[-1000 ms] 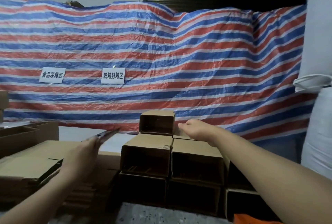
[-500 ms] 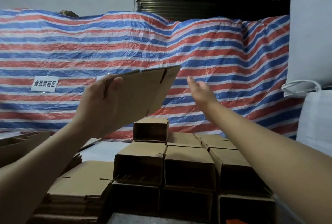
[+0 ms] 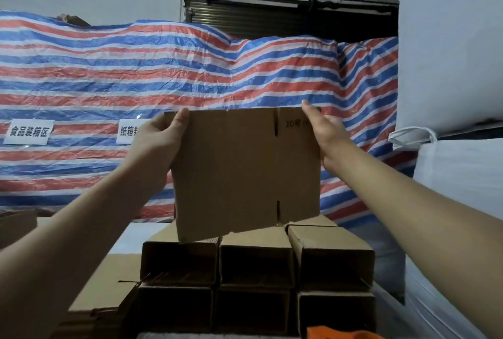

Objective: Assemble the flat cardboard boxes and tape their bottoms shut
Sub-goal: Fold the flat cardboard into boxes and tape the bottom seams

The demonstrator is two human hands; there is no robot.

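Note:
A flat folded cardboard box [image 3: 245,172] is held upright in front of me, its broad brown face toward the camera, with flap slits at top and bottom. My left hand [image 3: 158,145] grips its left edge, thumb on the front near the top corner. My right hand [image 3: 326,134] grips its right edge near the top, thumb on the front; the other fingers are hidden behind the cardboard. Below it stand several assembled boxes [image 3: 255,257], stacked with their open ends facing me. A pile of flat boxes [image 3: 109,284] lies at the lower left.
A red, white and blue striped tarp [image 3: 109,72] hangs behind, with two white paper signs [image 3: 28,131]. Large white sacks [image 3: 451,66] stand at the right. A brown carton [image 3: 16,225] sits at the left edge. Something orange [image 3: 334,333] shows at the bottom.
My left hand lifted the flat box off the pile and swung it upright to the centre. My right hand came from above the assembled boxes and took hold of its right edge.

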